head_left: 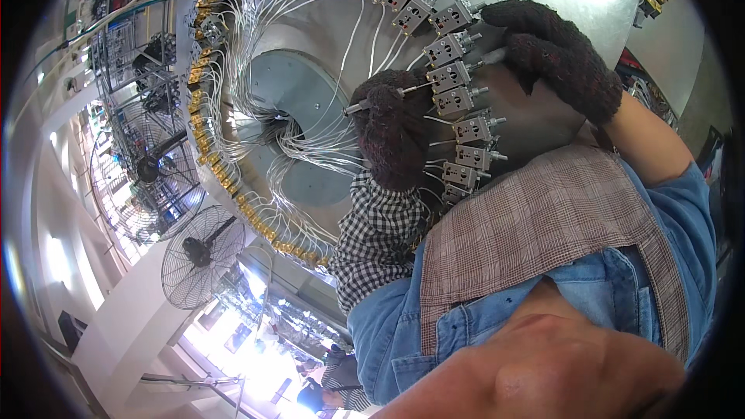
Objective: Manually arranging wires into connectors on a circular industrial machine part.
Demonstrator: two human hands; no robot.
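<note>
Both my hands wear dark knitted gloves. My left hand point(392, 128) is closed around a slim silver rod point(363, 105), whose thin end reaches to a metal block point(448, 77) in the row along the round table's edge. A black-and-white checked sleeve covers that forearm. On the outer side of the row, my right hand point(555, 54) has its fingers bent close to the threaded ends of the upper blocks. A short grey piece point(493, 56) shows at its fingertips; what it is I cannot make out. Each block has round holes and a threaded stub.
Silver wires point(322, 157) run from the hub of the round table point(299, 70) to the blocks and to brass-coloured pieces point(203, 136) along the left rim. A metal sheet point(543, 109) lies under the right hand. Fans point(200, 252) stand at left; another person point(334, 388) is in the background.
</note>
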